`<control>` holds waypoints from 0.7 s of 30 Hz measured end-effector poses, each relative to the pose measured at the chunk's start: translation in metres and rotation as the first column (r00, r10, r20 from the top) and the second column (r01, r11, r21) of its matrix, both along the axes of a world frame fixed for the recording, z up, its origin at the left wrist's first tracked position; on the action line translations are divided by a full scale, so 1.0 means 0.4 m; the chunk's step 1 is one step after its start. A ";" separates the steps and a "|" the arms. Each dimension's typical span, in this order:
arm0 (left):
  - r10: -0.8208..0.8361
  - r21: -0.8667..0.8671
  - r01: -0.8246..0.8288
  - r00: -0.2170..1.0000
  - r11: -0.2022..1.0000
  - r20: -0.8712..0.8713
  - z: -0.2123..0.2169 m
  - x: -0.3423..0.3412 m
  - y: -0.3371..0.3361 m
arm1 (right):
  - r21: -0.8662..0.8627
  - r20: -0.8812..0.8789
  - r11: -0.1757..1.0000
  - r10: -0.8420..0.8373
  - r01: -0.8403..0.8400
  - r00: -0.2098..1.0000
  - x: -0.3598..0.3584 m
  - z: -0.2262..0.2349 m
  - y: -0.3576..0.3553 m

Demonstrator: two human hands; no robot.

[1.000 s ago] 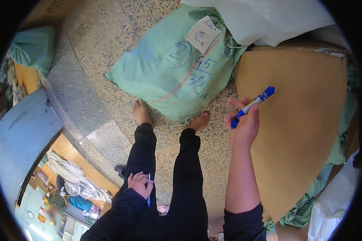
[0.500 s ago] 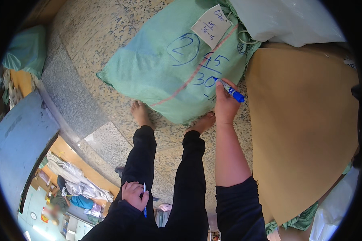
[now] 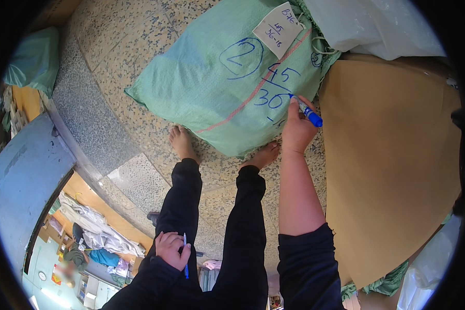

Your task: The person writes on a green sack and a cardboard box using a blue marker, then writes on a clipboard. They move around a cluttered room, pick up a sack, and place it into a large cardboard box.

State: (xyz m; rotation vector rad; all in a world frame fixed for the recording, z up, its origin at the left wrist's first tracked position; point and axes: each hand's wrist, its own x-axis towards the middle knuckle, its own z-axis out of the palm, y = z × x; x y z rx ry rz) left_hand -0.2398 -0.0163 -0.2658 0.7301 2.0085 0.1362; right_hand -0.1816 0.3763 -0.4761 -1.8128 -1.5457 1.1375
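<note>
My right hand [image 3: 298, 132] is closed around a blue marker [image 3: 310, 114], its tip at the side of a stuffed pale-green woven sack [image 3: 196, 77]. Large blue handwriting runs across the sack, and the tip is just right of a round figure in it. A red stripe crosses the sack, and a white paper tag [image 3: 278, 31] with blue handwriting hangs near its tied end. Lower down, my left hand [image 3: 169, 250] rests on my left thigh. Its fingers are closed, with a slim blue pen [image 3: 186, 268] held against the thumb.
A large brown cardboard sheet [image 3: 392, 165] stands right of my forearm, under white plastic wrapping [image 3: 377, 26] at the top. My bare feet touch the sack's near edge on the speckled floor [image 3: 113, 41]. Another green bag [image 3: 33, 62] lies at left; a person [image 3: 76, 258] is lower left.
My right hand has shifted slightly right and up with the marker, its tip moving a little off the round figure. The left hand stays on the thigh. The view has tilted slightly.
</note>
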 end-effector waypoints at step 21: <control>0.041 0.053 -0.040 0.999 0.998 -0.019 -0.007 0.013 -0.005 | -0.330 -0.113 0.940 -0.125 0.082 0.986 0.089 0.104 -0.148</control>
